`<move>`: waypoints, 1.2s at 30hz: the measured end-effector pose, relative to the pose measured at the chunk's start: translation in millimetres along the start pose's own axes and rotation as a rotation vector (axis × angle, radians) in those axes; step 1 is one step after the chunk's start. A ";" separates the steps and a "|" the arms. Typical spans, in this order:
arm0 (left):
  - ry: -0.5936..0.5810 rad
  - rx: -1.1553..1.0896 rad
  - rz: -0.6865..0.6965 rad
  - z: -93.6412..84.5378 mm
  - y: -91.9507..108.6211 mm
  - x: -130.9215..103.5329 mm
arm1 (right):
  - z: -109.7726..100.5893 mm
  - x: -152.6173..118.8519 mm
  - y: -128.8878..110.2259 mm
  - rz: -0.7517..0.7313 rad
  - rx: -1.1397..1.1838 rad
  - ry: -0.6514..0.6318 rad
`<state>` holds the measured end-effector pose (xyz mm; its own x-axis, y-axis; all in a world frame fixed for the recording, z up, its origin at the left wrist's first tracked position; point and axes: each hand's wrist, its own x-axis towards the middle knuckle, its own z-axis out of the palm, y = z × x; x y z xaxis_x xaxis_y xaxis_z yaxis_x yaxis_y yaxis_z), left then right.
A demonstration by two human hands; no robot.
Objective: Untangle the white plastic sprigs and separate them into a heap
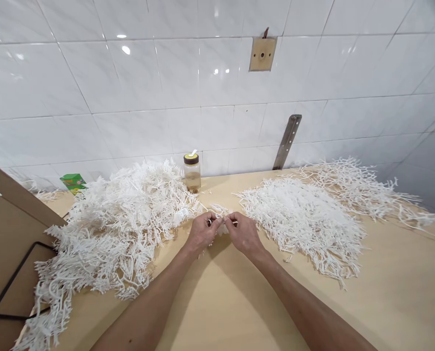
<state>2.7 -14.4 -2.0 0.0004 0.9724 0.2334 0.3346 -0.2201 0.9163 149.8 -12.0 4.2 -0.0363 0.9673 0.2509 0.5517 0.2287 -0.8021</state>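
My left hand [203, 230] and my right hand [242, 233] meet at the middle of the table, fingertips almost touching. Both pinch a small white branched strand [221, 218], thin and plastic-looking; its exact kind is too small to tell. A tall, tangled heap of white branched strands [122, 214] lies to the left of my left hand. On the right, close to my right hand, spreads a flatter pile of shorter white pieces [301, 214]. A few loose bits lie just behind my fingers.
Against the tiled wall stands a clear bottle [192, 175] with a dark-rimmed yellow lid. A green box [73, 183] sits behind the left heap. More loose strands [364, 185] spread at the far right. A metal bracket [287, 141] leans on the wall; a brown board [12, 253] stands at left.
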 end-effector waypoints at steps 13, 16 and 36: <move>-0.130 0.128 -0.120 -1.1 -2.7 4.4 | 4.3 -1.7 6.7 -0.375 -0.465 -0.113; -0.151 0.134 -0.143 0.1 -2.3 2.8 | 4.2 3.0 9.3 -0.317 -0.632 -0.142; -0.115 -0.377 -0.122 -5.8 0.4 -0.3 | -30.2 12.0 7.9 -0.184 0.006 -0.124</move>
<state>-2.6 -15.2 0.2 0.0945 0.9908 0.0971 -0.0298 -0.0946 0.9951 178.9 -1.9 17.3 -0.2381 0.9153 0.3249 0.5216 0.4027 -0.7522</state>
